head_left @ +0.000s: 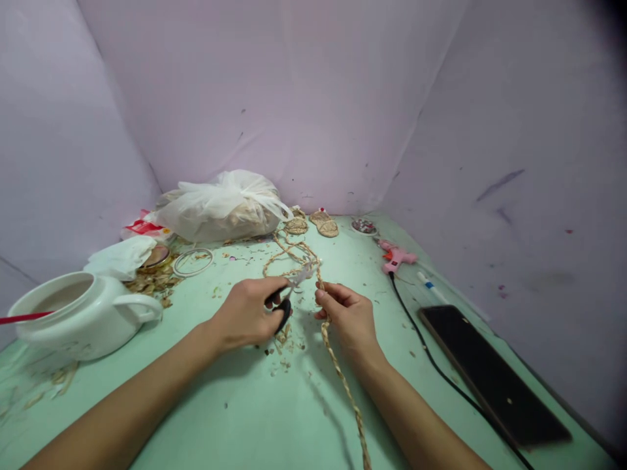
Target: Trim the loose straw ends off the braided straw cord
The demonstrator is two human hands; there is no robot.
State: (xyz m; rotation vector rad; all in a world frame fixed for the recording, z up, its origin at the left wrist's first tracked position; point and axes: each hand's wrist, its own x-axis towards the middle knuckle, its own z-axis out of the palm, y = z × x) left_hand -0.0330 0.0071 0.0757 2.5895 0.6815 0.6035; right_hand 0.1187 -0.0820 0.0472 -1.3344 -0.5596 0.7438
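Note:
In my left hand (249, 312) is a pair of black-handled scissors (284, 313), the fingers closed through its loops. Its blades point up and right, close to a braided straw cord (343, 378). My right hand (350, 316) pinches that cord between thumb and fingers. From the pinch, one length runs down toward the front edge of the view, while the rest lies in loose loops on the table beyond my hands. Small straw clippings (284, 349) are scattered below the scissors.
At left stand a white pot (93, 326) and a white ring (193, 262). Behind are a tied plastic bag (225, 209), small woven slippers (324, 223) and a dish of beads (364, 226). To the right lie a pink glue gun (396, 256), its black cable and a dark phone-like slab (494, 375).

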